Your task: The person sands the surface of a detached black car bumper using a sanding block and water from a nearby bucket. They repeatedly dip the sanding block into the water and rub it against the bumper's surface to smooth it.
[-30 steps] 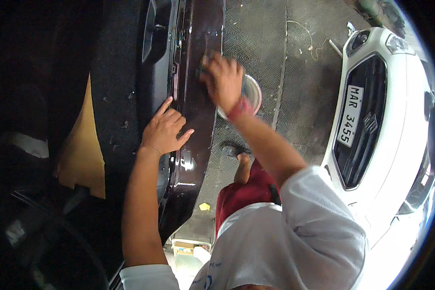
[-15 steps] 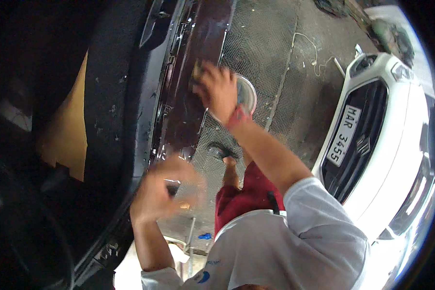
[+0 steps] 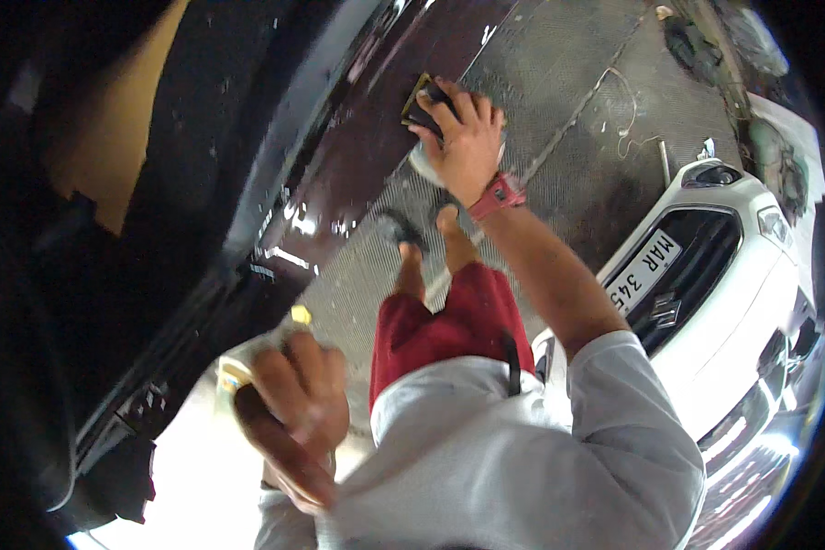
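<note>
My right hand grips a dark rectangular block with a yellowish edge, fingers spread over its top. The block is at the dark maroon car panel, which looks wet and glossy; whether it presses on the surface is hard to tell. A red wristwatch is on my right wrist. My left hand is close to my body, away from the panel, its fingers curled and somewhat blurred. A dark patch shows by its thumb, but what it is I cannot make out.
A pale round bucket is mostly hidden beneath my right hand. To the right, a white car faces the textured floor mat. Brown paper lies on the dark car interior at left. A thin cord lies on the floor.
My left hand has drawn back from the panel toward my body. My right hand still has the block, now more plainly seen, and the whole view has turned and shifted.
</note>
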A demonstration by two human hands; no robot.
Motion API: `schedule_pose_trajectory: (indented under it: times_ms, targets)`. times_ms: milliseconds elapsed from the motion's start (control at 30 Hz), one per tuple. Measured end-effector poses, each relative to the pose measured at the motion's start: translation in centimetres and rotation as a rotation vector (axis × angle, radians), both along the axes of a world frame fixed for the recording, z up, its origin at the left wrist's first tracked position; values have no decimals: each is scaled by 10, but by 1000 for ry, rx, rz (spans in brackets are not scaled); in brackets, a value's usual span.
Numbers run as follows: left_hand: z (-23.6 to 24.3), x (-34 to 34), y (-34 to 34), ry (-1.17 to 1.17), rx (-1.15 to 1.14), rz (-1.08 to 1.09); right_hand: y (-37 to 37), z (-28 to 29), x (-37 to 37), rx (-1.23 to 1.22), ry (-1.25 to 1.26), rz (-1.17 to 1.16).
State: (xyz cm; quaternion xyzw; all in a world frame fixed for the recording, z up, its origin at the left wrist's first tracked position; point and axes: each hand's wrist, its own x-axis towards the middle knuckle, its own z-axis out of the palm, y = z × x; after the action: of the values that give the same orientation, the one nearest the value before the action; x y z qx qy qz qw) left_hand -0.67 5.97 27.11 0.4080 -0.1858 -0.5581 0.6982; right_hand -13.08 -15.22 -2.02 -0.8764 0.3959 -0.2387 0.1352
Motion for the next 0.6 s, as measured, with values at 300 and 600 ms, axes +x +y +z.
schedule_pose_trajectory:
  times_ms: [300, 600]
  targets:
    - [-27, 36, 32, 88, -282, -395, -130, 6, 11, -202, 69, -300]
    - [-41, 61, 27, 4, -312, -580, -141, 1, -6, -151, 80, -146]
